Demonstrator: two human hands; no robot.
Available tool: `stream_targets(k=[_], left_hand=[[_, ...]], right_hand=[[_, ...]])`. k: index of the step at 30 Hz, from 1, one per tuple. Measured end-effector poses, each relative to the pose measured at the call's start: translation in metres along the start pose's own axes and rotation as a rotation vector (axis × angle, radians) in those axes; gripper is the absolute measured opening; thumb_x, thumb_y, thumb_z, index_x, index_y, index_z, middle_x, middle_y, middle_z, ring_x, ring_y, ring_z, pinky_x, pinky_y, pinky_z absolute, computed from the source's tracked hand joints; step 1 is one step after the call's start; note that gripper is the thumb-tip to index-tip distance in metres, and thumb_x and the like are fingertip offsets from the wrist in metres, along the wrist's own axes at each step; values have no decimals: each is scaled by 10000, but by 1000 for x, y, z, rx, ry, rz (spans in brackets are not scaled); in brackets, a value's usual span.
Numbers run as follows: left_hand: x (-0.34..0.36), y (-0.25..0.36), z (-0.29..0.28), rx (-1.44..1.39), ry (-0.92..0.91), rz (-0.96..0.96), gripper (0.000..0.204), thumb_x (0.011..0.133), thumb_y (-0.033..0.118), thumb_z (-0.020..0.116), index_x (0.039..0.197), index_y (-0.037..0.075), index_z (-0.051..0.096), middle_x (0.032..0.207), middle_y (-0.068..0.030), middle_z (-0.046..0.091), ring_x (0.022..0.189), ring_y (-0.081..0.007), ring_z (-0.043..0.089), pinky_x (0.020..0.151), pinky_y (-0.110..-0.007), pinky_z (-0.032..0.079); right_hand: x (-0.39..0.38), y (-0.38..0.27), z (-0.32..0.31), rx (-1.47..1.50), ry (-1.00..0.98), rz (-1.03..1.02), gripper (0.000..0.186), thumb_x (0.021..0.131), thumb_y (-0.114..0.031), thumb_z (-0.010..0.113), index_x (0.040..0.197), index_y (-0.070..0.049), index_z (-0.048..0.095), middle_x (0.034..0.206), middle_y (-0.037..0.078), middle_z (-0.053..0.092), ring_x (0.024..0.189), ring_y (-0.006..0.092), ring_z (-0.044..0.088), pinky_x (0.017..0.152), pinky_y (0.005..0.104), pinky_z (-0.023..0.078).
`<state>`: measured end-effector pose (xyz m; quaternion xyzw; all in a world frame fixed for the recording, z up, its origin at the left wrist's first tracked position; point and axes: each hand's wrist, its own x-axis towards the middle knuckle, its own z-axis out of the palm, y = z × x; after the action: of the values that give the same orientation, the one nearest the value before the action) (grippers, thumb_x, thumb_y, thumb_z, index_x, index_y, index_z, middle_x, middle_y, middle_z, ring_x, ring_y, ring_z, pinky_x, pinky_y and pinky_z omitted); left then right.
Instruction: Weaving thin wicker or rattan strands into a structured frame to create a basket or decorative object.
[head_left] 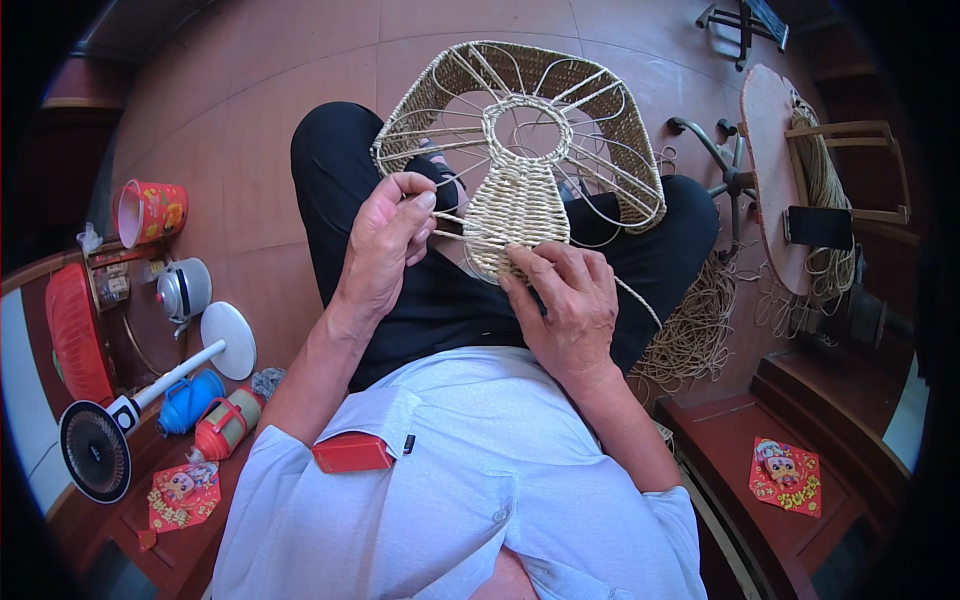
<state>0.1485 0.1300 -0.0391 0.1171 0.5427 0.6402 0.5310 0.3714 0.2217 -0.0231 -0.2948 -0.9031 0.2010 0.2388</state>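
A half-woven straw-coloured wire-frame piece (520,215) lies across my lap, its woven wall curving round the far side. Thin wire spokes fan out from a cord-wrapped ring (487,128) to that wall. Between the ring and my body a tapered panel is tightly woven. My left hand (388,230) is beside the panel's left edge, thumb and forefinger pinched together where wire ends stick out; what they hold is too small to make out. My right hand (568,300) grips the panel's near right edge, fingertips on the weave. A loose twisted cord (640,303) trails out to its right.
Coils of cord (695,325) lie on the floor at right, beside a tipped round-topped stool or table (775,190) with more cord hung on it. At left are a fan (95,450), a kettle (185,290), thermos flasks (228,425) and a red bucket (150,212).
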Motion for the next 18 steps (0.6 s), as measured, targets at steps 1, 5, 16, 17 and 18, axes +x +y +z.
stream_targets(k=[1,5,16,17,18], left_hand=[[2,0,1,3,-6,5,183,1095,223,662,1218,109,591,788,80,506,624,9,389,545,-172,314],[16,5,7,62,2,2,183,1098,226,660,1206,89,607,817,50,574,647,-17,457,568,-180,368],[22,9,60,233,-340,37,208,1114,171,617,1272,36,617,889,1,676,713,-39,629,654,-193,529],[17,9,61,241,-339,28,208,1114,171,617,1272,36,617,889,1,676,713,-39,629,654,-193,529],[13,7,61,284,-340,29,205,1116,167,608,1268,30,616,907,-10,678,727,-44,634,656,-200,533]], right_hand=[[-1,0,-1,-26,-11,-18,307,865,-195,857,1160,-146,787,1071,13,685,983,235,634,829,388,498],[-5,0,-2,-53,-58,-31,326,874,-213,850,1189,-158,784,1080,-4,674,983,219,624,814,385,481],[-8,-3,1,-231,-247,-48,505,844,-296,849,1311,-174,702,1171,37,617,1001,235,608,810,403,464],[-8,-3,2,-232,-245,-56,505,844,-296,849,1311,-174,702,1171,37,617,1001,235,608,810,403,464],[-9,-3,2,-243,-268,-37,469,856,-299,845,1288,-174,713,1156,40,613,1001,243,603,820,409,464]])
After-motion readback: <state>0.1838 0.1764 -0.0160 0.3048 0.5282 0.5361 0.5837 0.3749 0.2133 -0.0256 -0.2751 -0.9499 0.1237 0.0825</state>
